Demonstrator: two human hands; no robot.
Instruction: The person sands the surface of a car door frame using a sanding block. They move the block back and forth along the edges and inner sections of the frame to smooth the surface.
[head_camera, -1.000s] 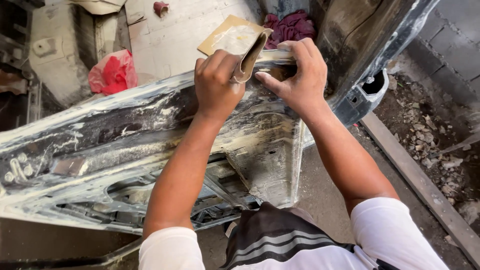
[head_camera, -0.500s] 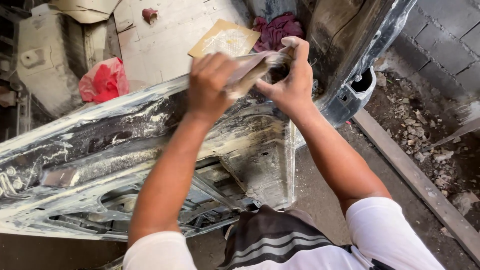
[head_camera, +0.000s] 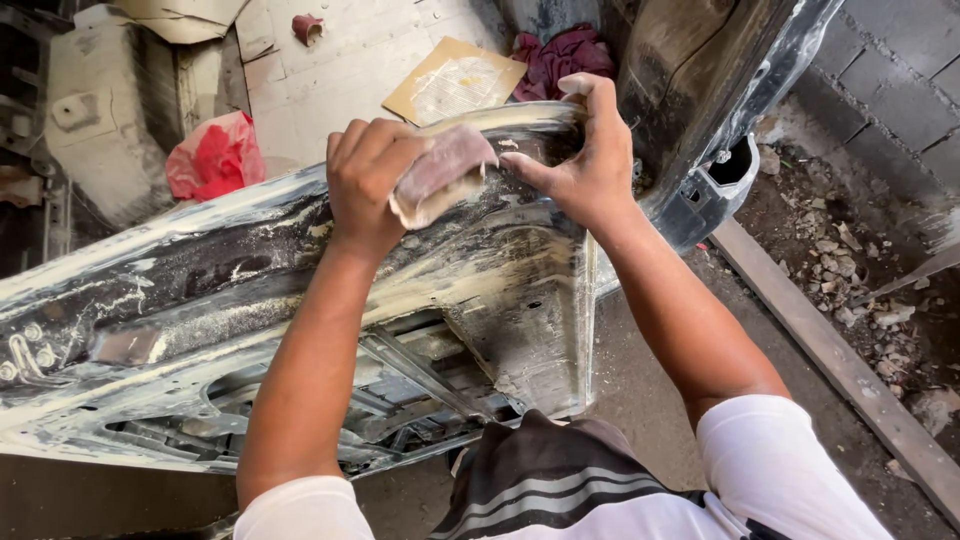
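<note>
A dark car door panel (head_camera: 250, 290) smeared with pale filler lies across the view, its inner frame facing me. My left hand (head_camera: 368, 180) grips a folded piece of sandpaper (head_camera: 445, 172) and presses it on the panel's upper edge. My right hand (head_camera: 585, 155) clasps that same edge just to the right, thumb pointing at the sandpaper, fingers curled over the far side.
Behind the panel lie a tan sandpaper sheet (head_camera: 455, 80), a maroon rag (head_camera: 565, 55) and a red plastic bag (head_camera: 215, 155) on a pale board. Another dark car body part (head_camera: 720, 90) stands at right. Rubble and a block wall (head_camera: 880, 90) lie further right.
My left hand with the sandpaper has slid along the panel edge, and the view has shifted a little. My right hand has kept its hold on the edge.
</note>
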